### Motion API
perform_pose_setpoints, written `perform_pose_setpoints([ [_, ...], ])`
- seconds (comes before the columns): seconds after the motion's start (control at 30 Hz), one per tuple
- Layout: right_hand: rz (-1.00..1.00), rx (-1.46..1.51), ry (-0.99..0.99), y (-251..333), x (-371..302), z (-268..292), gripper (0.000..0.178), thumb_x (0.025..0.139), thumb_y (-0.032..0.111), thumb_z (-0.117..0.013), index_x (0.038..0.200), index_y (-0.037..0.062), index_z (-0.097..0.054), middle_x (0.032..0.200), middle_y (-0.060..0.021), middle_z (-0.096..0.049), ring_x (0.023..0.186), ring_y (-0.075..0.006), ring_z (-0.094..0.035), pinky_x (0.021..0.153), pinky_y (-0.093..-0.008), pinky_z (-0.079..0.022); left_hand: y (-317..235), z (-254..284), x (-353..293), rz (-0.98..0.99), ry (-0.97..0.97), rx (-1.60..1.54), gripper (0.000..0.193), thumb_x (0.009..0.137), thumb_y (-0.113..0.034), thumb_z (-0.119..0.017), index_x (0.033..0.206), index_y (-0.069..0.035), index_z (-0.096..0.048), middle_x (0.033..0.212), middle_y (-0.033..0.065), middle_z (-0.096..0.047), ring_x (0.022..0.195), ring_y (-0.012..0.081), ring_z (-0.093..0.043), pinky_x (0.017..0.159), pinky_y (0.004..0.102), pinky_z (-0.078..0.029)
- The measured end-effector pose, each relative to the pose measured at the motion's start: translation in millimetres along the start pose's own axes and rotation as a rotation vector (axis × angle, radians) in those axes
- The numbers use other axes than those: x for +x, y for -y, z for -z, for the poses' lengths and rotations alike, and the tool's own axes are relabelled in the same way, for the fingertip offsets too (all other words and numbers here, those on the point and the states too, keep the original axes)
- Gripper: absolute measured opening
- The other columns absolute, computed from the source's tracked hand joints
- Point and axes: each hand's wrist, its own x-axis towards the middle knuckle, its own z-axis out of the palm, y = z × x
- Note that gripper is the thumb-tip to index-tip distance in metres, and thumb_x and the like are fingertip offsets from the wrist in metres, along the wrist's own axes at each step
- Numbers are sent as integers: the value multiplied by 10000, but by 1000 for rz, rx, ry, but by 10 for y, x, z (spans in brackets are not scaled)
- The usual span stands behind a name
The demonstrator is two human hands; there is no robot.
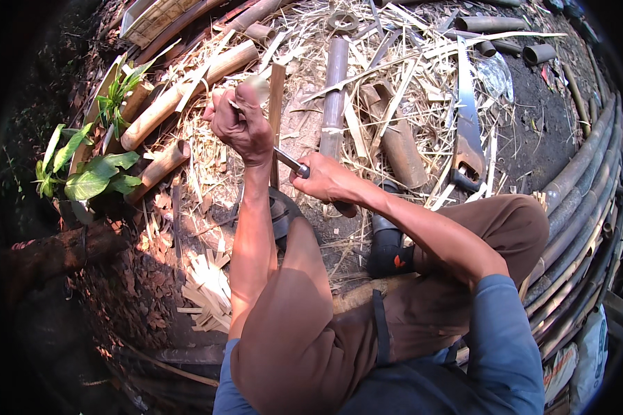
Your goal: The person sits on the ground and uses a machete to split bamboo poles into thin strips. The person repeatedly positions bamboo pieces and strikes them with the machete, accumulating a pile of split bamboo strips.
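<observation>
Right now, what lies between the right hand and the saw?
In the head view, a bamboo piece and pale shavings lie between the right hand and the saw.

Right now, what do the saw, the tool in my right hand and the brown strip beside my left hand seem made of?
Saw: shiny metal blade, likely steel, from its bright reflections; the brown handle looks wooden. Tool in your right hand: front gleams like smooth metal. Brown strip: matte wood or split bamboo, from its colour; which is unclear.
</observation>
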Motion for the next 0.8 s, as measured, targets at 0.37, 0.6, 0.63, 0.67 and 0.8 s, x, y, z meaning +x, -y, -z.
perform_pose_setpoints([
  [0.37,-72,-94,10,-278,55,-240,221,833,158,-613,953,-23,-656,773,-261,-656,781,-425,-670,736,-464,-524,-118,127,11,67,-41,-39,342,999,-278,-481,716,-88,-506,569,38,-524,547,225,-466,708,329,-353],
  [0.6,50,-215,-76,-448,115,-383,229,834,182,-616,955,-10,-644,696,-200,-643,657,-336,-661,630,-431,-517,13,273,0,185,-86,-158,466,1011,-369,-461,693,-29,-483,584,46,-434,554,149,-402,546,307,-329],
  [0.63,-63,-111,19,-369,73,-388,224,834,185,-612,946,-6,-642,676,-176,-636,624,-295,-647,606,-412,-510,7,303,1,216,-97,-152,482,1012,-381,-457,689,-24,-475,582,43,-422,552,139,-393,522,302,-318],
  [0.67,-168,-11,117,-217,48,-385,219,834,189,-609,937,-2,-641,656,-152,-628,592,-254,-634,583,-394,-503,37,363,35,180,-124,-165,491,1012,-392,-455,683,-27,-470,579,34,-413,547,130,-383,514,297,-309],
  [0.8,100,107,-25,123,58,-274,188,842,158,-559,890,-6,-638,601,-50,-559,547,-106,-500,506,-337,-419,27,517,56,180,-139,-238,529,1014,-425,-446,652,-40,-449,550,3,-369,521,90,-335,488,271,-255],
])
